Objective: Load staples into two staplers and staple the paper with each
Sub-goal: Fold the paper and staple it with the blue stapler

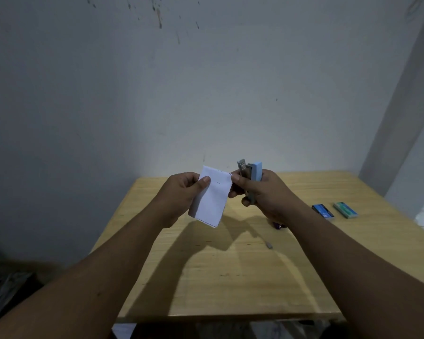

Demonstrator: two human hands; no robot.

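While both forearms reach out above the wooden table [230,277], left hand [179,194] pinches folded paper [212,199]; right hand [262,192] grips light-blue stapler [251,177] upright, just beside the paper's corner. Purple object [278,226] mostly hidden under right wrist. Two staple boxes [335,210] near the table's right edge.

Pale wooden table [230,277] against a grey wall [157,81] flecked with dark spots.
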